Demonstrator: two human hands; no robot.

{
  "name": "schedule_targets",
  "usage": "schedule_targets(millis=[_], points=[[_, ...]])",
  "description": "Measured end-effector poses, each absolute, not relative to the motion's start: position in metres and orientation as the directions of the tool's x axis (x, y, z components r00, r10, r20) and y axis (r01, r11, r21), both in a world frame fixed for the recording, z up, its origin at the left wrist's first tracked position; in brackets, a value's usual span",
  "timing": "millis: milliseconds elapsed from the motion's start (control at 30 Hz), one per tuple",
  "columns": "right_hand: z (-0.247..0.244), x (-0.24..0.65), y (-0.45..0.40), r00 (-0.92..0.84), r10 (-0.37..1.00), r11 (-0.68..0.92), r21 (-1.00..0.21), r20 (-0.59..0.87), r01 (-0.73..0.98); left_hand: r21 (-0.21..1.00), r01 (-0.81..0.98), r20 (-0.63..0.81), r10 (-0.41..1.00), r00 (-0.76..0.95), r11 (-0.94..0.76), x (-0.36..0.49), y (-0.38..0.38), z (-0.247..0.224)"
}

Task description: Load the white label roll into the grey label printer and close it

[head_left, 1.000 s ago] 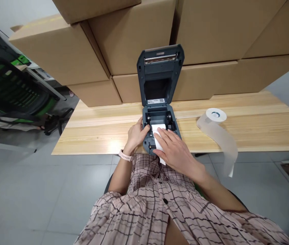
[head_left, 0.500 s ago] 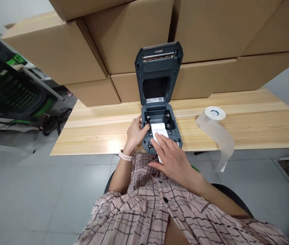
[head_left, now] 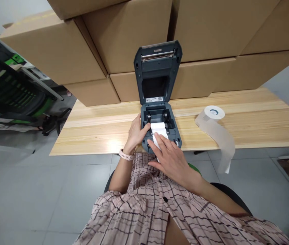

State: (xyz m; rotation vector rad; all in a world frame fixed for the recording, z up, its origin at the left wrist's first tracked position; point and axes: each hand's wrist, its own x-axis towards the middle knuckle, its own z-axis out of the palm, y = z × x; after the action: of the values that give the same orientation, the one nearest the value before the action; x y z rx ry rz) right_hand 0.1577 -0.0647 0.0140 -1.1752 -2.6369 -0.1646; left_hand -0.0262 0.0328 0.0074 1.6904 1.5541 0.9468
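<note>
A dark grey label printer (head_left: 173, 120) stands at the table's front edge with its lid (head_left: 157, 73) raised. White paper (head_left: 159, 128) lies in the printer's open body and runs toward its front edge. My left hand (head_left: 135, 133) holds the printer's left side, the thumb over the rim near the paper. My right hand (head_left: 171, 156) lies over the front of the printer, fingers spread and fingertips on the paper. To the right, a roll of labels (head_left: 214, 113) rests on the table, its loose strip (head_left: 221, 136) hanging over the front edge.
Cardboard boxes (head_left: 131, 34) are stacked along the back of the wooden table (head_left: 95, 127), close behind the raised lid. At the left, beyond the table, a black and green chair (head_left: 14, 92) stands on the grey floor.
The holders inside the printer have moved a little closer together. My right fingers have shifted slightly to the left on the paper. My left hand has barely moved.
</note>
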Motion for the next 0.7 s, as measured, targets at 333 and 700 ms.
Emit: schedule_targets(millis=[333, 700], points=[[0.024, 0.156, -0.067, -0.669, 0.705, 0.682, 0.032, 0.236, 0.73, 0.89, 0.447, 0.083, 0.996, 0.03, -0.087, -0.027, 0.034, 0.002], [0.024, 0.16, -0.067, -0.656, 0.684, 0.721, -0.161, 0.32, 0.674, 0.994, 0.098, 0.047, 0.998, 0.039, -0.051, -0.018, 0.023, -0.003]])
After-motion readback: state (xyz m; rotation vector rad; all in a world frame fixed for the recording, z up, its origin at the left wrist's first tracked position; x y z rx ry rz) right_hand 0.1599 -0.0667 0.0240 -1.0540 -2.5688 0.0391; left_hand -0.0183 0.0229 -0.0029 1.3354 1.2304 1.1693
